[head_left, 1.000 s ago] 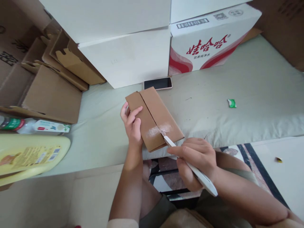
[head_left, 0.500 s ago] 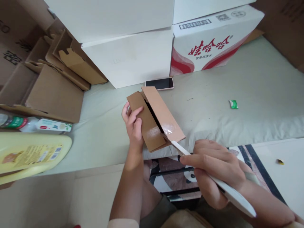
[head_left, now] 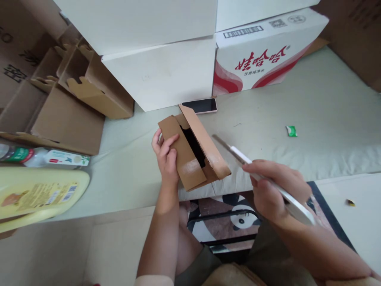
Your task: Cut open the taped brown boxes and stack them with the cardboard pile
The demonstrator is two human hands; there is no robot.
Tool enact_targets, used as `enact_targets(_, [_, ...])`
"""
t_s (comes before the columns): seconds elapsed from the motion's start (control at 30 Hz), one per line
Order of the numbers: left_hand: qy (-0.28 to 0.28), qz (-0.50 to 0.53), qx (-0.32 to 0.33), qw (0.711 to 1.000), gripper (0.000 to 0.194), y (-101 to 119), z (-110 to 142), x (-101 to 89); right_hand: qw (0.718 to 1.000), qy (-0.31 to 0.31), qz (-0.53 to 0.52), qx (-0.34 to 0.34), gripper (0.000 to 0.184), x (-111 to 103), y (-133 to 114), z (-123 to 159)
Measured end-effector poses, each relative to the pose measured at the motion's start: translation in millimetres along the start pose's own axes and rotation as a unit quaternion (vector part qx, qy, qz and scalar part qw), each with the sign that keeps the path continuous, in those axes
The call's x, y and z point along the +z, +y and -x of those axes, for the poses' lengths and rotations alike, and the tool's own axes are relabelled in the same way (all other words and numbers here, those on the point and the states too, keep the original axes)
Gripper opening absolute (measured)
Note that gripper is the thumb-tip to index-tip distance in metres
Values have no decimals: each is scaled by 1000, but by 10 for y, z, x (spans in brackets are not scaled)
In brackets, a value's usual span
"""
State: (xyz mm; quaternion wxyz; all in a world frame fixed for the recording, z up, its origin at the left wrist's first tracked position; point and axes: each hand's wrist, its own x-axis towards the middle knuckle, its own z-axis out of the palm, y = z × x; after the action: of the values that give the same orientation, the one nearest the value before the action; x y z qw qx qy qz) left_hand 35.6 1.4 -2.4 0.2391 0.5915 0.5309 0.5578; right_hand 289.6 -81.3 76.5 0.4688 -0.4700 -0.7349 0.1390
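Observation:
A small brown cardboard box rests tilted near the front edge of the pale green cushioned surface. Its top flaps are parted, showing a dark gap between them, and shiny clear tape covers their near ends. My left hand grips the box's left side, thumb and index finger lying on the left flap. To the right of the box, my right hand is closed round a white utility knife. Its blade is out, points up and left, and is apart from the cardboard.
Behind the box lie a phone and stacked white cartons. Open cardboard boxes, a bottle and a yellow jug stand at left. A green wrapper lies on the right. Below is a panda-patterned surface.
The knife has come out of the seam between the flaps, moving up and right with my right hand. The right flap has lifted, widening the gap. My left hand keeps its hold.

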Motion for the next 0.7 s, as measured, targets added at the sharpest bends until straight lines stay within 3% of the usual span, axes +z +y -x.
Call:
enact_targets(0.1, [11, 1, 5, 1000, 49, 65, 16, 18, 998, 56, 10, 16, 21, 0, 36, -117])
enact_targets(0.17, [20, 11, 7, 1000, 48, 108, 25, 39, 998, 41, 25, 33, 19, 28, 75, -166])
enact_targets(0.23, [20, 16, 7, 1000, 49, 138, 28, 55, 998, 14, 44, 53, 21, 78, 147, -176])
enact_targets(0.33, [19, 11, -3, 1000, 53, 160, 29, 65, 990, -33, 92, 102, 38, 184, 324, -158])
enact_targets(0.5, [30, 24, -13, 999, 49, 181, 37, 69, 946, -126, 186, 234, 64, 340, 666, -164])
enact_targets(0.7, [29, 45, -13, 998, 48, 160, 30, 53, 895, -232, 241, 295, 59, 350, 794, -182])
